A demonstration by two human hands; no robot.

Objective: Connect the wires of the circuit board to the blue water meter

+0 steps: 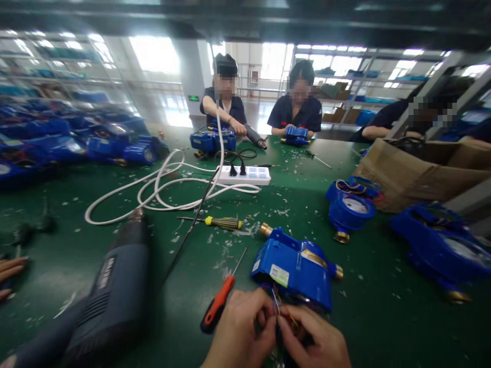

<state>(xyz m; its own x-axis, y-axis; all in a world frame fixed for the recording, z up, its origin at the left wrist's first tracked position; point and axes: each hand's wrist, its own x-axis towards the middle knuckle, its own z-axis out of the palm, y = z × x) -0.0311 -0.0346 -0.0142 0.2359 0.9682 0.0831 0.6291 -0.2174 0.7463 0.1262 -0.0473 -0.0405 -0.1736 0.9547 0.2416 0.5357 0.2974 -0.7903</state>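
A blue water meter (293,263) with brass pipe ends lies on the green table in front of me. Thin coloured wires (275,301) come out of its near side. My left hand (245,327) pinches these wires with thumb and forefinger. Close against it, my right hand (312,335) is also closed on the wires, fingertips nearly touching the left ones. The exact wire ends are hidden by my fingers. Just left of my hands lies a red and black screwdriver (218,304), its shaft pointing away from me.
A heat gun (115,286) lies at left, near a yellow-handled screwdriver (224,223) and a white power strip (245,175) with looped cable. More blue meters (351,207) stand at right by a cardboard box (406,179). Co-workers sit opposite; another person's hand (11,273) shows at left.
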